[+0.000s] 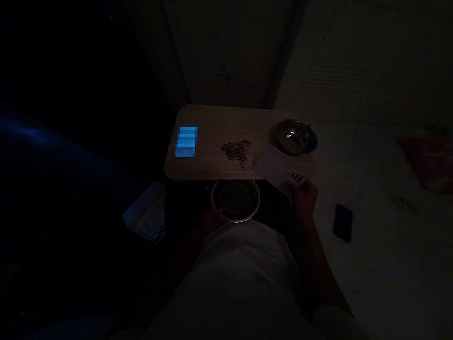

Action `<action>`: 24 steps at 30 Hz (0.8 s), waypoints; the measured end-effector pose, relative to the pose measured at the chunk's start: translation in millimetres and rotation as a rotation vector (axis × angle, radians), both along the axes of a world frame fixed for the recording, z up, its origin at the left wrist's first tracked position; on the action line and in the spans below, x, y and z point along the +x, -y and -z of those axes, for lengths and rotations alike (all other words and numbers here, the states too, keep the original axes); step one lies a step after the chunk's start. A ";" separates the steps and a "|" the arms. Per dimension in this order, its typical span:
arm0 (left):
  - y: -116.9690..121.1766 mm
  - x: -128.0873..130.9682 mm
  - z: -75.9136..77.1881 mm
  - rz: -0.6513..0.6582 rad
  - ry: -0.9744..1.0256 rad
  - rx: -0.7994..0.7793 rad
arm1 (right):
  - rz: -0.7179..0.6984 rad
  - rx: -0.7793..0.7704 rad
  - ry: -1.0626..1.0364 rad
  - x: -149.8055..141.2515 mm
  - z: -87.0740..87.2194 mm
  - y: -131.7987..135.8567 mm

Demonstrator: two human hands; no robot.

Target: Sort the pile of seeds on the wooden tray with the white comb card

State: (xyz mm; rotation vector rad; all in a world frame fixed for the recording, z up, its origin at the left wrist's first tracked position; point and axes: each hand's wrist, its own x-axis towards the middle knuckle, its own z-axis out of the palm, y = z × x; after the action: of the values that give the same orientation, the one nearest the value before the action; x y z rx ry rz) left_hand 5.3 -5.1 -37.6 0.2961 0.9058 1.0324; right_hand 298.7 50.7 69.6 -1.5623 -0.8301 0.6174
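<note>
The scene is very dark. A loose heap of small dark grains (236, 151) is spread on a small wooden table (208, 118). My right hand (305, 196) is closed on the near right end of a flat, pale panel with slots (278, 171), whose far end lies over the table just right of the grains. Below the table's front edge, a round bowl with a shiny rim (236, 221) sits close to my body. My left hand (214, 218) grips its lower left rim, though the fingers are mostly lost in shadow.
A shiny metal bowl (295, 138) stands at the table's right end, and a glowing, blurred screen (186, 141) lies at its left. On the pale surface to the right are a dark phone (343, 222) and a red item (432, 160). A pale box-like object (146, 212) is at lower left.
</note>
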 end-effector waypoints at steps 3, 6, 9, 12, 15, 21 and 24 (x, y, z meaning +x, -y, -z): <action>-0.7 -1.9 3.1 0.023 -0.032 0.004 | 0.046 0.010 -0.028 6.0 -0.2 -2.1; -2.9 -2.2 3.8 0.062 -0.044 -0.023 | 0.050 0.030 -0.011 5.4 -1.3 -2.6; -6.9 0.1 1.1 0.065 -0.034 -0.056 | 0.015 0.045 -0.004 -1.4 -4.0 -1.6; -11.5 3.9 -4.6 0.093 -0.031 -0.086 | -0.039 0.055 -0.015 -8.8 -5.3 -1.0; -12.9 6.6 -11.2 0.113 -0.017 -0.102 | -0.078 0.054 0.013 -13.2 -5.2 -1.7; -10.3 8.3 -15.6 0.095 0.021 -0.089 | -0.101 0.042 0.025 -15.6 -5.7 -3.3; -12.7 7.5 -10.2 0.104 0.034 -0.085 | -0.140 0.058 0.055 -15.1 -3.2 -3.3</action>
State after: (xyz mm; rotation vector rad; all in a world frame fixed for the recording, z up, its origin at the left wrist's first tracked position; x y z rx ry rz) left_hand 12.7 7.6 -27.4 0.2505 0.8919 0.8980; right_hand 283.6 53.9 72.8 -1.4832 -0.9972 0.6478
